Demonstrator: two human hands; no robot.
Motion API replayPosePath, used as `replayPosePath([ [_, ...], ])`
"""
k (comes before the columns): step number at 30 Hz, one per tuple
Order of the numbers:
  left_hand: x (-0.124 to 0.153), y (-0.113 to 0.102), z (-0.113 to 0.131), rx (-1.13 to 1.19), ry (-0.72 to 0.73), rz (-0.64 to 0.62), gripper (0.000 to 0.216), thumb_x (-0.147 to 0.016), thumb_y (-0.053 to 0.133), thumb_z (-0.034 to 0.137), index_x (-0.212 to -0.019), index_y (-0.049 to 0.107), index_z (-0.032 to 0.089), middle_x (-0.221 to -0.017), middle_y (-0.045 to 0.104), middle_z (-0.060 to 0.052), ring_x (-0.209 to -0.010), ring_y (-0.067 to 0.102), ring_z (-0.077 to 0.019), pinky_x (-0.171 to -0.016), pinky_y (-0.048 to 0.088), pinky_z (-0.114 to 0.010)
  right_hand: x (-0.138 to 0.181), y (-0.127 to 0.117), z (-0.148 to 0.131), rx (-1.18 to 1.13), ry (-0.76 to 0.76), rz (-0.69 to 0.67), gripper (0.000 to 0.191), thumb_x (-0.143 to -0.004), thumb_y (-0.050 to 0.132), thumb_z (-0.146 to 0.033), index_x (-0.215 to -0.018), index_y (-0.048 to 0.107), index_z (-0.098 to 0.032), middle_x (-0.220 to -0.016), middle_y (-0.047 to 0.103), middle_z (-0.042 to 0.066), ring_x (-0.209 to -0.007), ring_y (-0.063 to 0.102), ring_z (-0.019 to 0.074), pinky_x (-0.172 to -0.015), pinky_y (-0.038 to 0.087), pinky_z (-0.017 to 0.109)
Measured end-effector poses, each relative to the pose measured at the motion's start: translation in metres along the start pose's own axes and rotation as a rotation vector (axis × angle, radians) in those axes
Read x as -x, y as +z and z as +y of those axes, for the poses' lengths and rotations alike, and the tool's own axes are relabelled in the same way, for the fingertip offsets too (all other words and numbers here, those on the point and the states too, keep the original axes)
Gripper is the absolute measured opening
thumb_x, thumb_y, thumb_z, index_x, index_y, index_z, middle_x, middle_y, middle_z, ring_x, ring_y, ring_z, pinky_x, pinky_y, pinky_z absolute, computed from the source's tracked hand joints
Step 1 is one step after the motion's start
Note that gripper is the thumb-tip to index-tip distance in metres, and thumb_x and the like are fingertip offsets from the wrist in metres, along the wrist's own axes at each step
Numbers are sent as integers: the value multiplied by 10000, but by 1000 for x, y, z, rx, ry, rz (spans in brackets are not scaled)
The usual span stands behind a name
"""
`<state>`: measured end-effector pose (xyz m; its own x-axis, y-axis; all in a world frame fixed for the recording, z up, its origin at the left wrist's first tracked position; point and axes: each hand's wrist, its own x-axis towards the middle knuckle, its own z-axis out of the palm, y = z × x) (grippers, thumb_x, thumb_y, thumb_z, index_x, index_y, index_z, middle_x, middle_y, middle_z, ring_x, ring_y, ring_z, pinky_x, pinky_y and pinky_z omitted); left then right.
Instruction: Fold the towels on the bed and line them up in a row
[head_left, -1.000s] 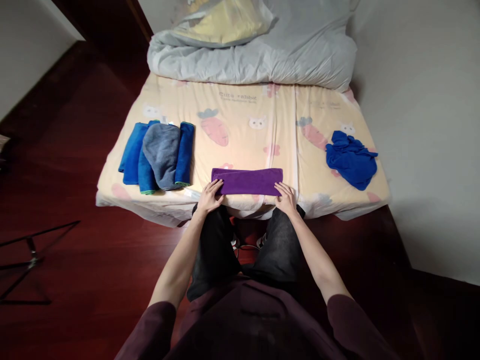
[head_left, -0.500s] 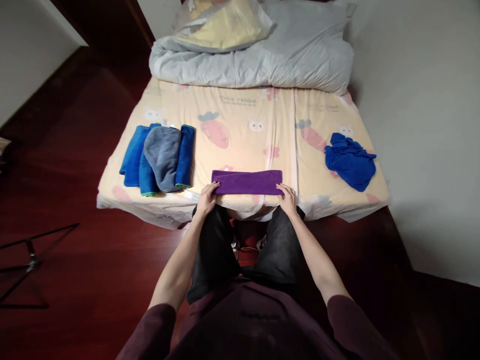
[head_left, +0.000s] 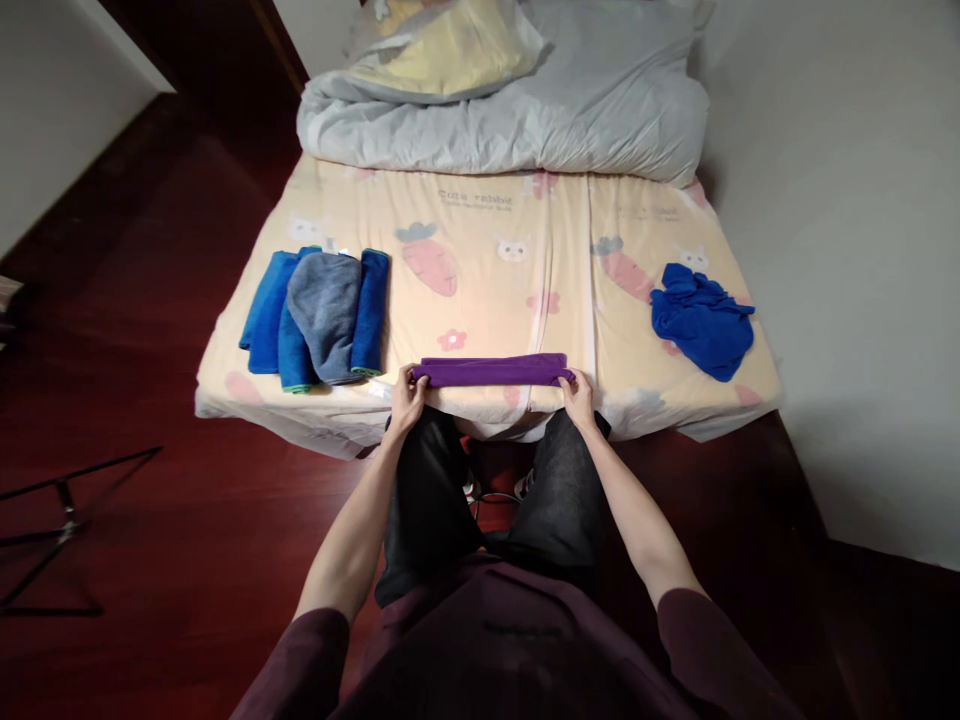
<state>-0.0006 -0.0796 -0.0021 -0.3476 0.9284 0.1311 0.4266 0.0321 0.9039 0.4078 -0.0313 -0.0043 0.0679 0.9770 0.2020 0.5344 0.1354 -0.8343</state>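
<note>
A purple towel [head_left: 491,372], folded into a narrow strip, lies near the front edge of the bed [head_left: 480,260]. My left hand [head_left: 409,398] pinches its left end between thumb and fingers. At the opposite end, my right hand [head_left: 577,398] grips the corner in the same way. Left of my left hand rests a group of folded blue towels [head_left: 370,315] with a grey-blue towel [head_left: 328,310] on top. Over to the right sits a crumpled blue cloth [head_left: 701,325], apart from both hands.
A bunched grey quilt [head_left: 495,130] spans the bed's far end, with a yellow pillow in a clear cover [head_left: 457,50] on it. A white wall [head_left: 847,250] runs along the right. Black stand legs [head_left: 67,520] stand on the dark red floor at left.
The purple towel has been folded over into a narrower strip and its near edge lifted slightly. Both hands now pinch its ends, having moved a little outward.
</note>
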Motion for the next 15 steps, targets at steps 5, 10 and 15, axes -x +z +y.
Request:
replayPosePath([
  [5,-4,1,3,57,-60,-5,431,-943,567,503,-1246,555,197,-895,681,-48,-833,660,-197,-808,528,-307,-3,6,9,-54,85,5,491,-937,562,-550,-1214,678,-160,-1100,748,150,-1024,715,276,-942,575,420],
  [10,-8,0,5,-56,-82,23,486,-944,550,548,-1239,643,173,-744,636,-19,-709,619,-187,-720,502,-294,-6,9,14,-82,113,7,514,-923,567,-585,-1172,695,-154,-1046,770,155,-985,744,284,-920,588,422],
  [15,-13,0,4,-168,-133,66,570,-911,562,589,-1210,732,134,-775,703,-63,-734,661,-214,-743,518,-316,-6,7,13,-71,116,-2,514,-920,571,-603,-1141,716,-162,-1024,783,145,-946,757,273,-873,605,401],
])
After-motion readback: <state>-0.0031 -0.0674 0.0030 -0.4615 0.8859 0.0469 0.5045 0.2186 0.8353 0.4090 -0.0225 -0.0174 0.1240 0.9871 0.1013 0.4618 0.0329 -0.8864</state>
